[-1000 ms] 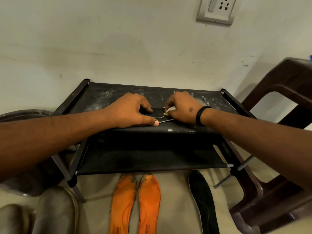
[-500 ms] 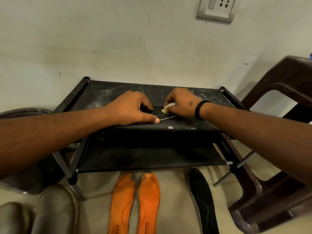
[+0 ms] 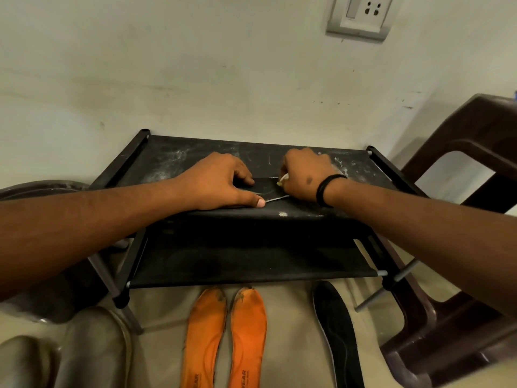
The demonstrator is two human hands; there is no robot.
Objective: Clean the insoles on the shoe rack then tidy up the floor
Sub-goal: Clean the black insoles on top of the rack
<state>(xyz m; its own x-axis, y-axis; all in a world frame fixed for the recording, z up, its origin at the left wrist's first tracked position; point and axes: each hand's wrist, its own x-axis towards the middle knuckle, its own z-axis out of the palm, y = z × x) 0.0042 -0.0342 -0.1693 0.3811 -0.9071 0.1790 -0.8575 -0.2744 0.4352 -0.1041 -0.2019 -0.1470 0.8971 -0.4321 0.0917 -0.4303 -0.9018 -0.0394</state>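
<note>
On shoe rack (image 3: 167,163) | left hand (image 3: 221,180) pins black insole (image 3: 265,187) | right hand (image 3: 305,175) grips brush (image 3: 283,179)

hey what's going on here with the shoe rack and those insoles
A person is cleaning a black insole that lies on the top shelf of a black shoe rack. The left hand presses it down while the right hand holds a small whitish cleaning tool against it; what the tool is cannot be told. On the floor in front lie two orange insoles and another black insole.
</note>
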